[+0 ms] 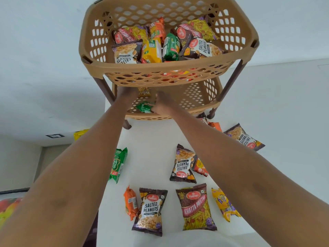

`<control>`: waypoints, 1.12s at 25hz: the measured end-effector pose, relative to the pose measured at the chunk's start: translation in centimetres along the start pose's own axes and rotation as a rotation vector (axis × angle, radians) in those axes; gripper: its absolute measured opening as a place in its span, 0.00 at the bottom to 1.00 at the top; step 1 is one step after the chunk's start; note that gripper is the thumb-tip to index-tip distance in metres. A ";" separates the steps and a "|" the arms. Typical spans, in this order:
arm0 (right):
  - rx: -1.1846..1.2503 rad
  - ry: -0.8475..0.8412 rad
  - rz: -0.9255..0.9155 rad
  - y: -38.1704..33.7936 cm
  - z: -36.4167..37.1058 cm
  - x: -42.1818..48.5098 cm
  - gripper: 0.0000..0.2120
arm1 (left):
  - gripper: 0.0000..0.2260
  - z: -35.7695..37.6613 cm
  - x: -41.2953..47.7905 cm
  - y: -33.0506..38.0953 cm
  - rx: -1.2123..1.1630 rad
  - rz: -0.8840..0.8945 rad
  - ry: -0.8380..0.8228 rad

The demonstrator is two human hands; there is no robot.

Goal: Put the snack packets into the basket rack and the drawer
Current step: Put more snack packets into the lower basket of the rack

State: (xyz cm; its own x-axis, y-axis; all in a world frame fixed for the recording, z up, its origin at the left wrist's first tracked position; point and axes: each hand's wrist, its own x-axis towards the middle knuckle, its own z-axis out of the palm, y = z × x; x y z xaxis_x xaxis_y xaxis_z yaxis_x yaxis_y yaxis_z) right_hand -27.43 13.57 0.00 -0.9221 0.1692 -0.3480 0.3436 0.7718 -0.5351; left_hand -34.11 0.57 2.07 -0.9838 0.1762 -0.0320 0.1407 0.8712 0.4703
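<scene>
A tan two-tier basket rack (178, 68) stands on the white surface. Its upper basket holds several snack packets (153, 49). Both my arms reach into the lower basket (199, 97). My left hand (127, 94) is partly hidden under the upper basket's rim and holds a small peanut packet (143, 91) upright at its fingertips. My right hand (162, 104) is curled and grips a green packet (144, 107) low over the lower basket's floor. No drawer is in view.
Several loose packets lie on the white surface in front of the rack: salted peanuts (150, 211), khatta meetha (195, 207), a green packet (118, 164), an orange one (131, 202), a yellow one (225, 204). More lie at the right near the rack's leg (212, 113).
</scene>
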 end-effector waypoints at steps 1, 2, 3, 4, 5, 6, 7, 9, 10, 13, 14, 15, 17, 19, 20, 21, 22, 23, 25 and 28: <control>-0.017 -0.023 -0.011 -0.6 0.4 0.4 0.30 | 0.07 0.0 0.1 -0.3 -0.007 -0.010 0.006; -0.036 -0.025 -0.018 -1.1 1.0 1.0 0.31 | 0.07 -0.1 0.1 -0.5 -0.025 -0.035 0.005; -0.049 -0.019 -0.025 -1.6 1.4 1.5 0.32 | 0.09 -0.1 0.1 -0.4 -0.039 -0.058 -0.004; -0.060 -0.016 -0.022 -2.0 1.9 2.1 0.30 | 0.09 -0.2 0.0 -0.2 -0.044 -0.090 -0.009; -0.059 -0.012 -0.018 -2.3 2.3 2.7 0.28 | 0.09 0.0 0.0 -0.2 -0.043 -0.127 -0.018; -0.046 -0.008 -0.005 -2.6 2.6 3.2 0.25 | 0.09 0.0 -0.1 -0.1 -0.044 -0.156 -0.039; -0.020 -0.011 0.003 -3.0 2.8 3.5 0.21 | 0.08 -0.1 -0.3 0.0 -0.045 -0.179 -0.066; 0.027 -0.033 0.006 -3.2 3.3 4.2 0.13 | 0.09 0.3 -0.4 -0.2 -0.045 -0.206 -0.102; 0.035 -0.057 0.002 -3.3 3.4 4.4 0.08 | 0.09 0.3 -0.5 -0.4 -0.051 -0.202 -0.129; 0.018 -0.104 -0.018 -3.4 3.2 4.0 0.07 | 0.13 -0.2 -1.9 -0.1 0.039 -0.150 -0.234; 0.001 -0.091 -0.030 -3.3 2.8 3.7 0.08 | 0.13 -0.3 -2.6 -0.1 0.114 -0.110 -0.250; -0.037 -0.068 -0.050 -3.1 2.3 3.1 0.10 | 0.13 -0.3 -3.1 -0.1 0.164 -0.058 -0.240; -0.100 -0.029 -0.095 -2.7 1.4 1.5 0.14 | 0.10 -0.3 -4.1 -0.3 0.167 0.012 -0.230; -0.102 0.025 -0.133 -2.1 0.9 -0.4 0.18 | 0.08 0.1 -5.1 -1.1 0.095 0.047 -0.150; -0.090 0.063 -0.149 -2.0 0.7 -1.5 0.18 | 0.08 0.1 -5.9 -1.1 0.053 0.054 -0.111; -0.094 0.109 -0.163 -1.9 0.6 -2.7 0.18 | 0.09 0.1 -6.9 -1.0 0.024 0.059 -0.064; -0.119 0.174 -0.183 -1.7 0.6 -4.1 0.17 | 0.10 0.0 -8.3 -0.7 0.017 0.060 -0.003; -0.155 0.251 -0.204 -1.5 0.6 -5.5 0.15 | 0.12 0.1 -9.6 -0.5 0.023 0.072 0.061; -0.193 0.460 -0.281 -0.7 0.8 -8.3 0.13 | 0.14 0.6 -12.4 -0.3 0.067 0.123 0.193; -0.194 0.654 -0.399 1.7 1.8 -11.8 0.08 | 0.15 2.3 -16.1 -0.2 0.148 0.195 0.306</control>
State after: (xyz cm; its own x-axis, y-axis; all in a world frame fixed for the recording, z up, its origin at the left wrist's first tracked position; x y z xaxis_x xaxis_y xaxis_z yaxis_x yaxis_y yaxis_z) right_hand -15.65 11.76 1.87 -0.9073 0.1362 0.3978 -0.0173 0.9332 -0.3590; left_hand -18.07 -1.37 0.51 -0.9214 0.2194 0.3206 0.3206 0.8955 0.3086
